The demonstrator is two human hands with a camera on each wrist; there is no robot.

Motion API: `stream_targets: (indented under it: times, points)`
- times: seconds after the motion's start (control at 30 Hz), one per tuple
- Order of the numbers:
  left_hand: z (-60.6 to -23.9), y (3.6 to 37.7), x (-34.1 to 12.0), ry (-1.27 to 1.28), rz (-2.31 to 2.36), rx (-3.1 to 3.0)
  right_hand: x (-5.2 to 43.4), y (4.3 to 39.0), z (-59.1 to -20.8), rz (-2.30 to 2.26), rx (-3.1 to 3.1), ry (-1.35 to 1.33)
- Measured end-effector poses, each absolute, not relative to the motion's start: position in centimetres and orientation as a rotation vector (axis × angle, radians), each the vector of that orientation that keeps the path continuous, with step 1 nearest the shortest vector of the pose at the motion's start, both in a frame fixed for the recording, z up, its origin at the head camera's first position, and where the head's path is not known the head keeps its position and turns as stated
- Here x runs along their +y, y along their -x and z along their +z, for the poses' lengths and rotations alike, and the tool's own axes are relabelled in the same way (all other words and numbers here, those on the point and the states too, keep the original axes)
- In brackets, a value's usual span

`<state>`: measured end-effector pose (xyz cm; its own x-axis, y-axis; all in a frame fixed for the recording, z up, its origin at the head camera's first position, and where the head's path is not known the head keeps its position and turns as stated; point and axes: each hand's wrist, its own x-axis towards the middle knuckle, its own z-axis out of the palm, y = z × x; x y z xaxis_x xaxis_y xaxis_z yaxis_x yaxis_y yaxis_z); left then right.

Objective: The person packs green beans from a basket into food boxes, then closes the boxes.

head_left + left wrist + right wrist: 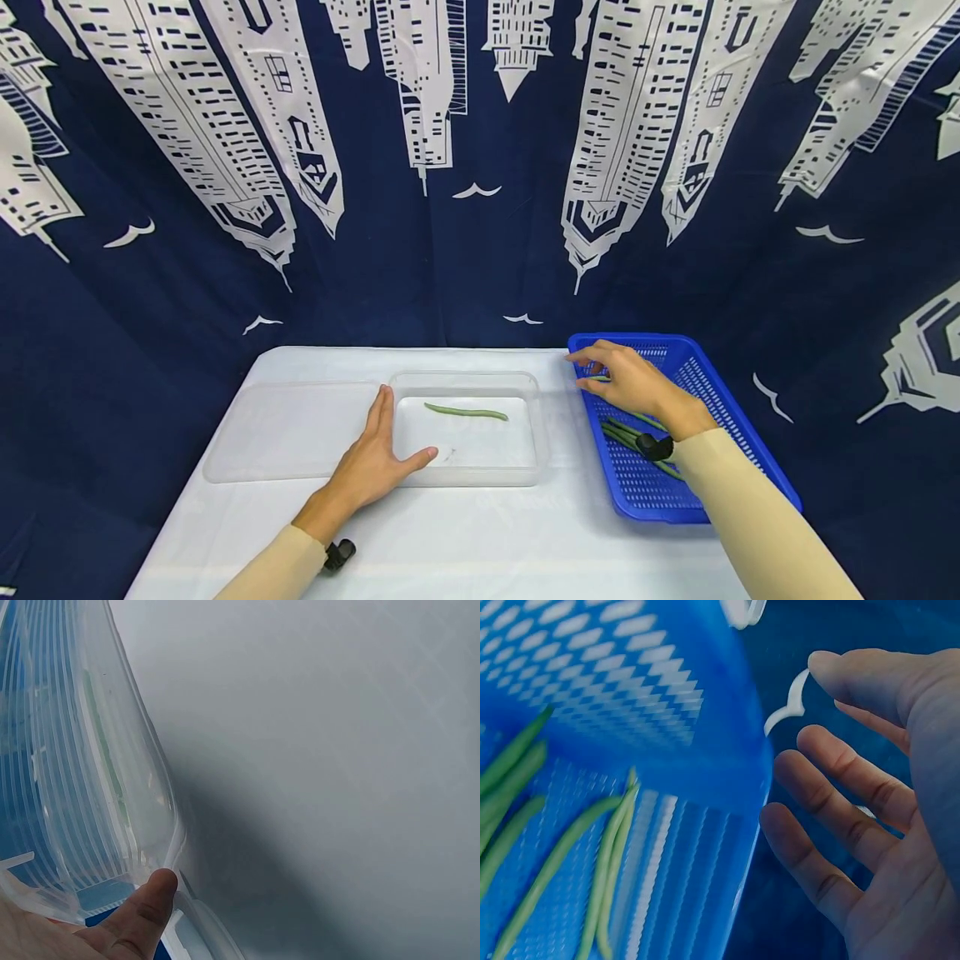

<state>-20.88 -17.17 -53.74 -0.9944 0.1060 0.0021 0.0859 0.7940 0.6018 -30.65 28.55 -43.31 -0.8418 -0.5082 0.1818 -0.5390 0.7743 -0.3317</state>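
Observation:
A clear plastic container stands mid-table with a single green bean lying inside. My left hand rests against its left end, fingers straight and thumb spread along the near side; in the left wrist view one finger is right at the container's rim. To the right is a blue mesh basket holding several green beans. Over its far left part hovers my right hand, fingers loosely bent and parted from the thumb. In the right wrist view nothing lies between those fingers.
A flat translucent lid lies left of the container on the white-covered table. Behind the table hangs a dark blue cloth printed with white buildings and birds. Each wrist wears a small black camera.

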Motion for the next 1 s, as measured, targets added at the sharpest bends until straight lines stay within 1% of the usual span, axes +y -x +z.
stream_targets:
  times: [0.43,1.0]
  points:
    - [-54.0,21.0,-17.3,-0.150,0.975,2.961,33.8,31.6,-45.6,0.613,-2.954,-0.778]
    - [-54.0,21.0,-17.1,-0.147,0.978,2.961,37.7,32.1,-49.2,0.720,-3.186,-0.658]
